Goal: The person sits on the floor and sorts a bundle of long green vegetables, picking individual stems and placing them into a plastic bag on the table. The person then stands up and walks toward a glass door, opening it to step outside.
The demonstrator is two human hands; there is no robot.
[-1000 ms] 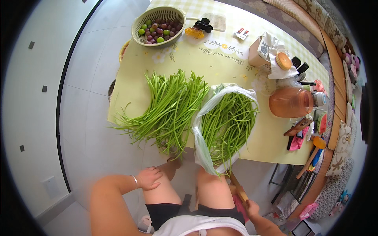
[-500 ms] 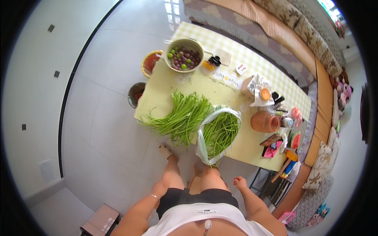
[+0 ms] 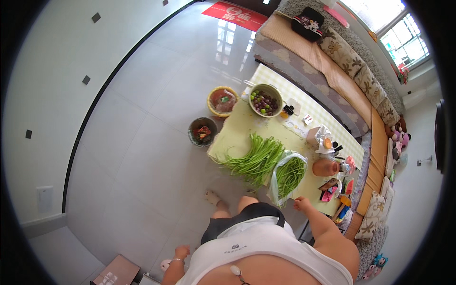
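My right hand [image 3: 301, 203] is at the table's near edge, close to a white plastic bag [image 3: 274, 183]. Its fingers are curled, and no object shows in them. Down by my left side, my left hand [image 3: 182, 252] hangs away from the table with fingers loosely apart and nothing in it. The bag stands upright, packed with long green vegetable stems [image 3: 290, 173]. To its left a loose heap of the same green stems [image 3: 259, 159] spreads over the table [image 3: 228, 137], some ends jutting past the edge.
A colander of purple and green fruit [image 3: 264, 100] sits at the table's far left corner. Beside that end, on the floor, are a yellow-rimmed basket [image 3: 209, 101] and a dark bin [image 3: 191, 135]. A brownish jar [image 3: 324, 167] and small items crowd the right end. Beyond runs a sofa [image 3: 304, 52].
I have risen from the seat and turned, so the table appears further right and smaller. My left hand has left my leg; my right hand has moved up to the table edge.
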